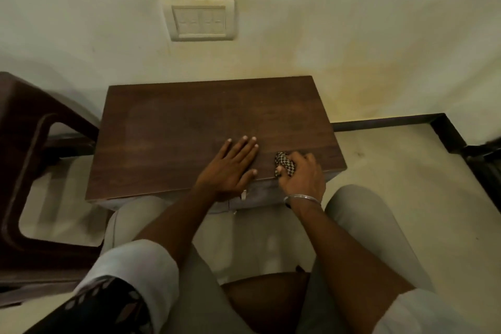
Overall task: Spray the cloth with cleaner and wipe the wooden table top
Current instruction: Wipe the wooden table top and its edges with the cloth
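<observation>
While my left hand lies flat on the table top, palm down, fingers straight and spread near the front edge, my right hand is clenched round the cloth. It's a checked rag, bunched into a tight wad that pokes out past the thumb. The wad is down on the wood at the near right corner, just beside the left hand, and as far as I can see the two are not touching. There's a metal bangle on the right wrist.

So where are we? No spray bottle shows anywhere in my view, so I judge the spraying is either done or the bottle is out of shot. I cannot tell whether the rag is damp. With the rag on the wood, this reads to me as the wiping stage, with the left hand bracing the small table.

A faint pale haze runs across the left and middle of the top. It could be dust or a drying film, I can't say which. If it's dust, most of the surface is yet to be covered: the left side, the middle and the far strip along the wall.

A dark stool stands to the left, and there's a switch plate on the wall above.
</observation>
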